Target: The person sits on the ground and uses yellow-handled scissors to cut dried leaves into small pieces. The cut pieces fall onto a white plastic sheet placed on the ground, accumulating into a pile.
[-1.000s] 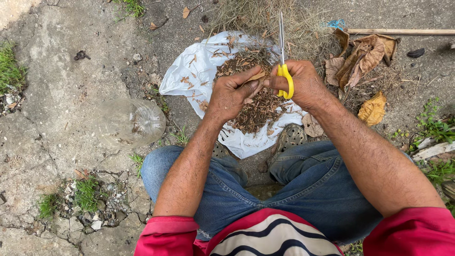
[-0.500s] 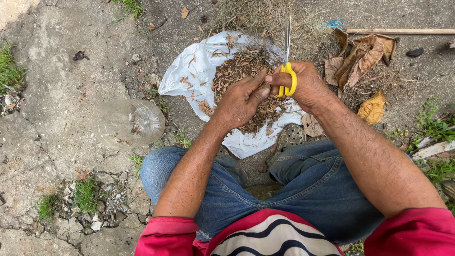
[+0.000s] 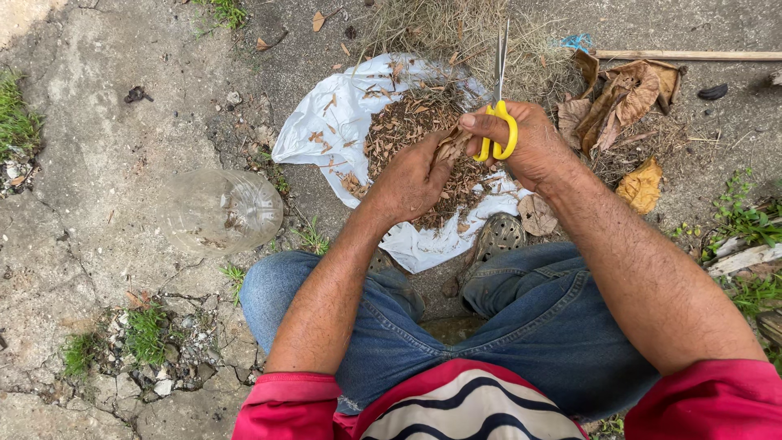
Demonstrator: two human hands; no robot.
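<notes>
Here the person squats on cracked concrete, knees apart in blue jeans, both forearms stretched forward over a white plastic sheet (image 3: 326,122) spread on the ground at twelve o'clock from the knees. On the sheet lies a heap of chopped dry leaf bits (image 3: 407,122), brown and crumbly. The right hand (image 3: 533,147) is closed around the yellow-handled scissors (image 3: 498,122), thumb and fingers through the loops, the metal blades pointing up toward twelve o'clock and standing close together, nearly shut. The left hand (image 3: 411,179) is curled around a dry brown leaf (image 3: 450,148), pinching it just beside the scissor handles, directly above the heap; the leaf's tip seems to meet the right thumb, though I cannot tell whether they truly touch.

At nine o'clock from the hands a clear plastic bottle (image 3: 220,212) lies on its side on the concrete, well apart from the sheet. At two o'clock sits a pile of large dry leaves (image 3: 623,98), with a thin wooden stick (image 3: 692,55) beyond it. A grey perforated clog (image 3: 498,236) shows at the sheet's near edge, between the knees.
</notes>
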